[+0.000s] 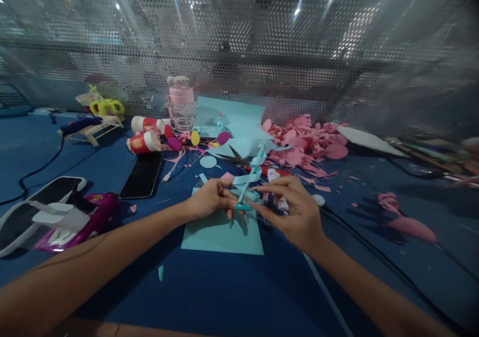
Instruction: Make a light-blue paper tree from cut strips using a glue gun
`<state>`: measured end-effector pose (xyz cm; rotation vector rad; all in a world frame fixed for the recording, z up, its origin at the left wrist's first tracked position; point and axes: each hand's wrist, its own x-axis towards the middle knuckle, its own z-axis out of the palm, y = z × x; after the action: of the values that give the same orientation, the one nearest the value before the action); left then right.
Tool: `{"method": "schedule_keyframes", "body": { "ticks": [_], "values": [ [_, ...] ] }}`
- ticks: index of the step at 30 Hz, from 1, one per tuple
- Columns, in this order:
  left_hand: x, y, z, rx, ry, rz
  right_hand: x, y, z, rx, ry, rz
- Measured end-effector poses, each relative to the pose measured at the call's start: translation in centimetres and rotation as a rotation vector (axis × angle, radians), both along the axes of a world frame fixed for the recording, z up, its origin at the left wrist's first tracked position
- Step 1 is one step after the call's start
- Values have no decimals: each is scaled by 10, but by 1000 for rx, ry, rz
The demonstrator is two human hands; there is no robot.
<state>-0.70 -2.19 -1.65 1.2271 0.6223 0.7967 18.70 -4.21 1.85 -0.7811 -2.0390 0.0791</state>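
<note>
My left hand (217,198) pinches the lower part of a light-blue paper craft piece (254,172), a strip spiralling up around a thin stem. A small darker teal oval (243,207) sits at its bottom end. From the other side my right hand (294,205) reaches in, thumb and fingertips closed on the base of the same piece. The fingers partly hide where it is gripped. Under the hands lies a light-blue paper sheet (224,237). Just behind are open scissors (235,157) and a light-blue paper disc (208,162).
Pink paper cutouts (299,140) are heaped at the back right, by a perforated metal screen (239,53). A pink-lidded bottle (181,102), paper cups (144,141) and a phone (142,175) stand or lie to the left. A black cable (374,245) crosses the right side.
</note>
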Motion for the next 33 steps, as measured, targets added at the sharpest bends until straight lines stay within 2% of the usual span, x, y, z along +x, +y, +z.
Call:
{"method": "schedule_keyframes", "body": {
  "ticks": [33],
  "values": [
    [2, -2, 1, 19, 68, 9, 1, 1, 0, -22, -31, 20]
  ]
}}
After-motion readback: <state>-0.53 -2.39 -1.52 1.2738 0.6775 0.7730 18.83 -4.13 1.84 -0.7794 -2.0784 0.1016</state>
